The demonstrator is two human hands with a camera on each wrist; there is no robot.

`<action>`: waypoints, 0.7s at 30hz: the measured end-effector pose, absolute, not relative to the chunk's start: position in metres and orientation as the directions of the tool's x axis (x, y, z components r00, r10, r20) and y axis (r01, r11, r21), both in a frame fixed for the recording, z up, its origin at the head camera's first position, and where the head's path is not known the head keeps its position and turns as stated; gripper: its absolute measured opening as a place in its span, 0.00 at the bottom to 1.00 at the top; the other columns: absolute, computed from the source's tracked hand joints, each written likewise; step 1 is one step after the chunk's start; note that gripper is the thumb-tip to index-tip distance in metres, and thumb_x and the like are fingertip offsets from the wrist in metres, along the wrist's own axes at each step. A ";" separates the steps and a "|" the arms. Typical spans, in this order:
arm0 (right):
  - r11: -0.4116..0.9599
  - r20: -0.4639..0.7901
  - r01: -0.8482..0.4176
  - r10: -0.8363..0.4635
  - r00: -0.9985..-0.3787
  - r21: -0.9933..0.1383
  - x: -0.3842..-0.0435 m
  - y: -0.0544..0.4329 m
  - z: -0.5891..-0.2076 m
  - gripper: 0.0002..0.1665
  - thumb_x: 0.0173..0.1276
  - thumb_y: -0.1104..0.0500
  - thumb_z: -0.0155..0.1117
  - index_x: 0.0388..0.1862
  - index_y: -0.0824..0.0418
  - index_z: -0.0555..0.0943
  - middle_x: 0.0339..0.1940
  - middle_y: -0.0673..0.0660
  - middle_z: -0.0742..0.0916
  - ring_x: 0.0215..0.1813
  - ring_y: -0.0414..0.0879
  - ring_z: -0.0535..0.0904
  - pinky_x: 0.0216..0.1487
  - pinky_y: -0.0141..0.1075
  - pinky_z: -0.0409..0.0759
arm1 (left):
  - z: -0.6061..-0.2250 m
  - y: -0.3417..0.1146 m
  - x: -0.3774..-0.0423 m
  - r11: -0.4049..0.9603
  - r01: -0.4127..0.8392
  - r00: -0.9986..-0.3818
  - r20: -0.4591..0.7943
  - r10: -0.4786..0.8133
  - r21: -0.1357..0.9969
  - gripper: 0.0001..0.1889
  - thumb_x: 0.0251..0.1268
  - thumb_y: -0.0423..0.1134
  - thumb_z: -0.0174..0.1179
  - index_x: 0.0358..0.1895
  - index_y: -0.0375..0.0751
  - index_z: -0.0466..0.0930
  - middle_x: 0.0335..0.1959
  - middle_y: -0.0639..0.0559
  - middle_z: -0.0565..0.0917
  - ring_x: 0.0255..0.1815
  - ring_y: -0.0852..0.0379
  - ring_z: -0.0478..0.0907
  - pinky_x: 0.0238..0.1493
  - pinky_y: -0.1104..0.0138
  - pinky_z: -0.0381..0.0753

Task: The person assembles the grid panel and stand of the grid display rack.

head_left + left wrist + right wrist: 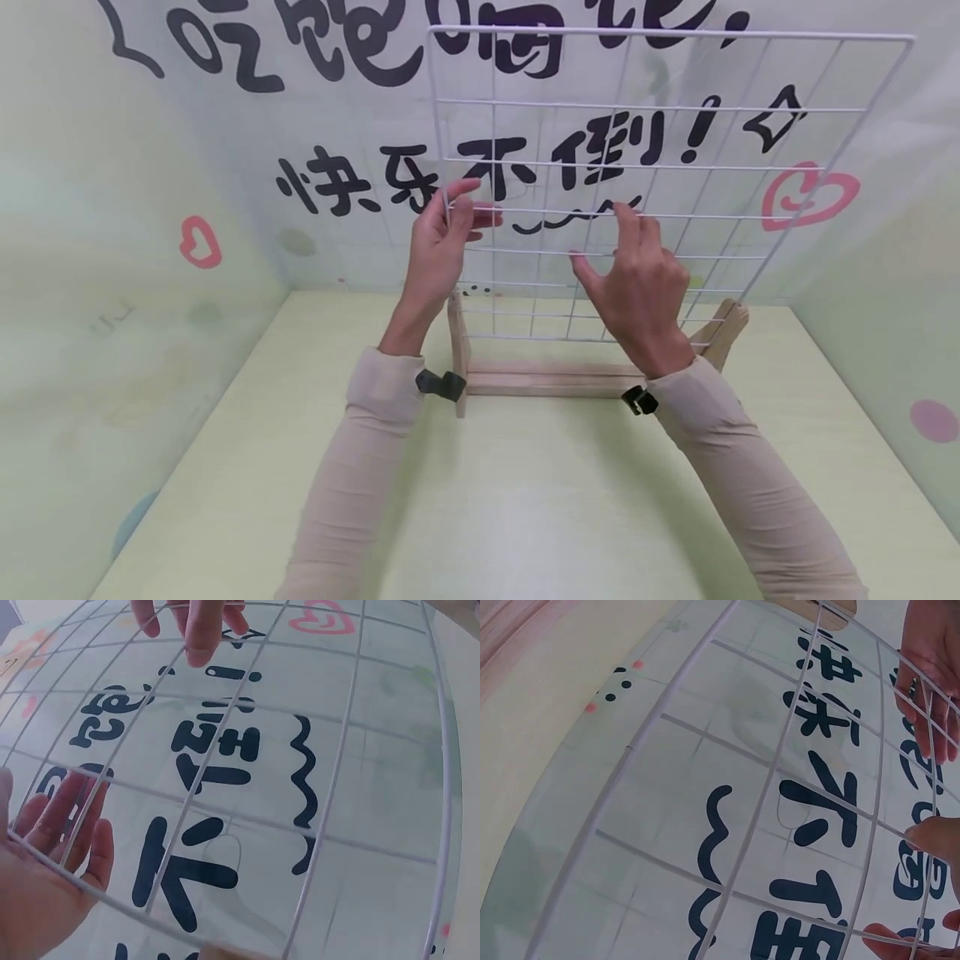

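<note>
A white wire grid panel stands tilted above a wooden stand, whose two side pieces rise by the panel's lower corners. At the panel's left edge my left hand holds the side wire loosely, thumb in front and fingers reaching behind, as the left wrist view also shows. Nearer the middle, my right hand grips the wires with thumb and bent fingers. In the right wrist view its thumb lies across a wire. Whether the lower edge sits in the stand cannot be told.
A pale table extends under the stand. Behind it hangs a light backdrop with black lettering and pink hearts, and similar walls flank the table at left and right. Both forearms wear pale sleeves with small black wrist devices.
</note>
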State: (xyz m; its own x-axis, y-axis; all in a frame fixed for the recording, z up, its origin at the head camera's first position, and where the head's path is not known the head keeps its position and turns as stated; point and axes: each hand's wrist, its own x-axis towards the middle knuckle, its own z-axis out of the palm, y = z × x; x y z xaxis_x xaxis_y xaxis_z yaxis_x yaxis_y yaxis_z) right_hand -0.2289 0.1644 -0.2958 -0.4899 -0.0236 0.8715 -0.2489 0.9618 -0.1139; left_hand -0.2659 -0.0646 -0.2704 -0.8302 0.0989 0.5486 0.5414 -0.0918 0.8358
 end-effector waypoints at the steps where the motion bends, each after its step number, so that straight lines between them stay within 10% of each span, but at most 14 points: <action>1: 0.961 0.871 -0.251 -0.023 -0.490 -0.115 -0.229 0.164 -0.296 0.40 0.61 0.44 0.73 0.63 0.67 0.74 0.46 0.69 0.84 0.14 0.54 0.66 0.14 0.39 0.58 | -0.270 -0.062 -0.266 -0.099 0.536 -0.836 0.544 0.077 0.838 0.17 0.82 0.42 0.42 0.60 0.36 0.74 0.42 0.44 0.88 0.43 0.56 0.86 0.48 0.65 0.81; 7: 0.959 0.848 -0.263 -0.053 -0.527 -0.103 -0.225 0.167 -0.294 0.44 0.59 0.41 0.74 0.64 0.67 0.73 0.46 0.69 0.83 0.16 0.56 0.69 0.14 0.42 0.64 | -0.271 -0.055 -0.265 -0.166 0.532 -0.844 0.535 -0.033 0.830 0.16 0.80 0.44 0.43 0.43 0.39 0.78 0.33 0.51 0.89 0.33 0.59 0.87 0.42 0.64 0.84; 14: 0.873 0.763 -0.437 -0.128 -0.634 -0.216 -0.216 0.187 -0.279 0.46 0.59 0.49 0.77 0.69 0.67 0.67 0.52 0.66 0.86 0.44 0.58 0.86 0.38 0.52 0.84 | -0.274 -0.052 -0.266 -0.184 0.586 -0.810 0.578 -0.100 0.789 0.14 0.79 0.41 0.44 0.38 0.40 0.77 0.31 0.50 0.89 0.30 0.59 0.88 0.41 0.66 0.86; 21: 0.767 0.891 -0.530 0.117 -0.439 -0.362 -0.215 0.224 -0.262 0.24 0.66 0.56 0.70 0.55 0.70 0.78 0.41 0.66 0.89 0.44 0.58 0.85 0.55 0.33 0.78 | -0.274 -0.050 -0.265 -0.182 0.602 -0.798 0.591 -0.120 0.777 0.13 0.79 0.41 0.45 0.38 0.40 0.77 0.31 0.51 0.89 0.30 0.60 0.88 0.41 0.65 0.86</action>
